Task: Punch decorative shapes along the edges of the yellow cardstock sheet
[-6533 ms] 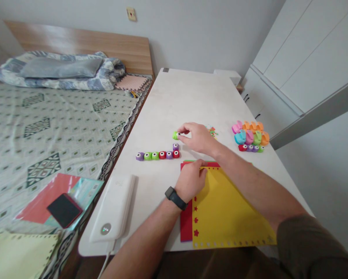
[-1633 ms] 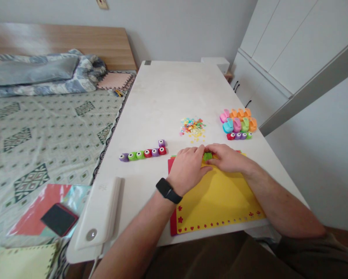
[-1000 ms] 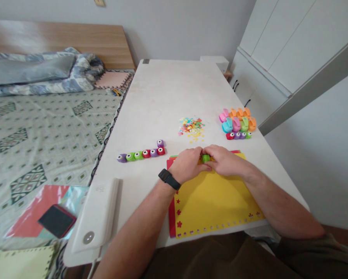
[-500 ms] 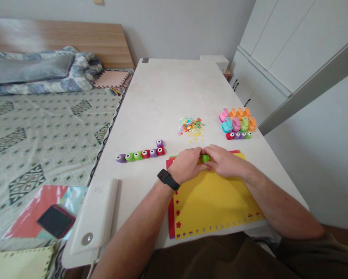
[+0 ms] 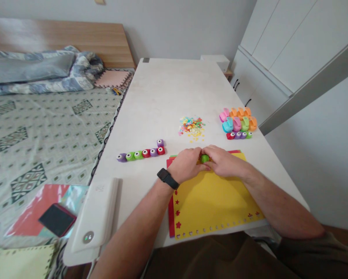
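Observation:
My left hand, with a black watch on its wrist, and my right hand meet at the top edge of a yellow sheet. Both grip a small green craft punch, with the sheet's edge apparently inside it. The yellow sheet has a border of small red shapes and lies over a red sheet. Left of my hands, a row of small craft punches stands on the white table. Beyond them lies a pile of multicoloured paper confetti.
Larger pastel craft punches and a short row of small ones stand at the table's right. A white power bank lies at the front left edge. A bed runs along the left side, with a phone on coloured sheets.
My right hand has moved from the row of punches to the yellow sheet's top edge, and both hands now grip the green punch. The confetti pile now shows fully. The yellow sheet sits straighter.

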Available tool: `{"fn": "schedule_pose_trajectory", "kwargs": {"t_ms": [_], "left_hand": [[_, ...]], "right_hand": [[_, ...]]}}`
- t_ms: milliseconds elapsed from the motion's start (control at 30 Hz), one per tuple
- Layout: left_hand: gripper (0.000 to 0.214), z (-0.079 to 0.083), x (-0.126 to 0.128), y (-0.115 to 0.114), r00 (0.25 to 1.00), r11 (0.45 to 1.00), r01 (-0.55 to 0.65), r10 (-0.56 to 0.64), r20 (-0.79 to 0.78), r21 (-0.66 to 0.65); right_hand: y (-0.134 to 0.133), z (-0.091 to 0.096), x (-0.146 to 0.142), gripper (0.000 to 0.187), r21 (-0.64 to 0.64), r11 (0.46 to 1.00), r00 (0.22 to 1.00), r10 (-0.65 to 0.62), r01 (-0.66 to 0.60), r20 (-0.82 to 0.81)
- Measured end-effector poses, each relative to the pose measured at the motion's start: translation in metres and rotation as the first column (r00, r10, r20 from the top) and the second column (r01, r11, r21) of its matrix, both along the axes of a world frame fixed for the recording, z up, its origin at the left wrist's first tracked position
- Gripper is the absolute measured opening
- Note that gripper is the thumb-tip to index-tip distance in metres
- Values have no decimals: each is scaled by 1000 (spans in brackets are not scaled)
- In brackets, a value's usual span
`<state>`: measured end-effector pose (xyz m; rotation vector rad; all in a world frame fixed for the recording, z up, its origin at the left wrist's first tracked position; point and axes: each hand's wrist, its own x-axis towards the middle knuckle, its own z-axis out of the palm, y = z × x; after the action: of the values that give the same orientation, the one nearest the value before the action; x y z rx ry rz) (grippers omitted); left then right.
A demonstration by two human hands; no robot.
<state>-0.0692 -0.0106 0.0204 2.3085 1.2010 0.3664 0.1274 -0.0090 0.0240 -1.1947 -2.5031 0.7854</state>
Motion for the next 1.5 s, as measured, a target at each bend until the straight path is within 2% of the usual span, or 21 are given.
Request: {"fn": "schedule_pose_trajectory", "kwargs": {"t_ms": [633, 933, 1500], "left_hand": [[42, -2, -3, -4, 997, 999, -38, 36, 69, 18], [45, 1, -3, -4, 997, 998, -52, 53, 54, -23], [43, -1, -4, -3, 1000, 1000, -22, 22, -9, 22]], "right_hand": [[0, 3, 3, 20, 2, 1000, 999, 9, -9, -50], [-1, 0, 0, 21, 10, 1000, 997, 25, -25, -72], [-1, -5, -1, 19, -2, 1000, 997, 13, -13, -72]]}}
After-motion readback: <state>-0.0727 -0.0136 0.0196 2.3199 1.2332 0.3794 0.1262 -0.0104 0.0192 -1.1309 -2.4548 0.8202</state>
